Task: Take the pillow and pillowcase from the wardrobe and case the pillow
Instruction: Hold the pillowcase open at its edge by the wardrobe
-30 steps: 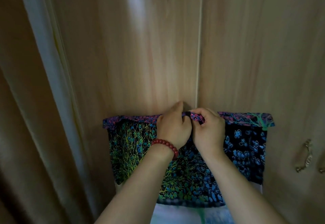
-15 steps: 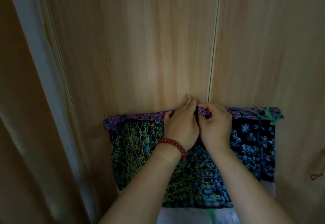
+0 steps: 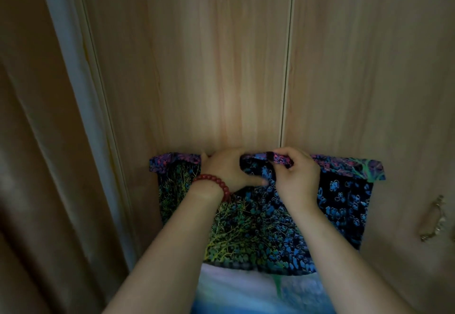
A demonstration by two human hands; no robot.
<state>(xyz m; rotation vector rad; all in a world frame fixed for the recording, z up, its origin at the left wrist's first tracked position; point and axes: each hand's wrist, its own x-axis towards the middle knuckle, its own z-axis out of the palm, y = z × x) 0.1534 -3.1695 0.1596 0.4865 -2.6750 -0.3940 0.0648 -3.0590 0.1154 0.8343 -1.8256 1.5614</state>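
Note:
A dark pillowcase printed with blue flowers and yellow-green branches lies against the closed wooden wardrobe doors. Its far edge is folded into a pink-purple flap. My right hand pinches that folded edge near the middle and lifts it a little. My left hand, with a red bead bracelet on the wrist, has its fingers tucked under the lifted flap. The near end of the bundle is pale white and blue; whether that is the pillow I cannot tell.
A beige curtain hangs at the left beside a white frame strip. A metal door handle sits on the right wardrobe door. The vertical gap between the doors runs just above my right hand.
My left hand has slid left and under the flap, and my right hand has raised the folded edge. The view has shifted slightly.

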